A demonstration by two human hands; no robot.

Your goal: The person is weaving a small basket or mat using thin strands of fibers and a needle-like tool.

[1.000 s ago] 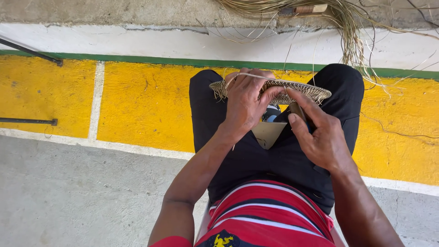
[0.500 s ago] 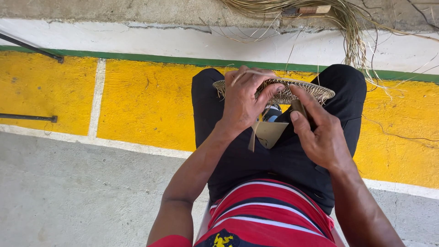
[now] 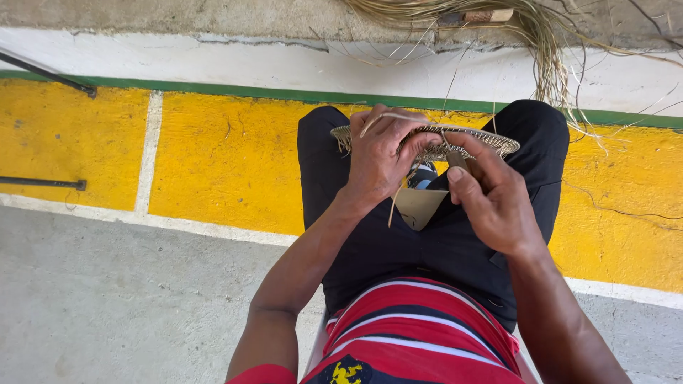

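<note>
Your left hand (image 3: 380,160) is gripping the woven disc's (image 3: 491,141) near rim over your knees. Your right hand (image 3: 494,195) is pinching its right edge, floor open leftward. The disc has barely shifted.

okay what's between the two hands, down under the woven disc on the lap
In the head view, a tan card-like piece sits between the left hand and right hand, below the woven disc, with a loose fibre strand hanging.
</note>
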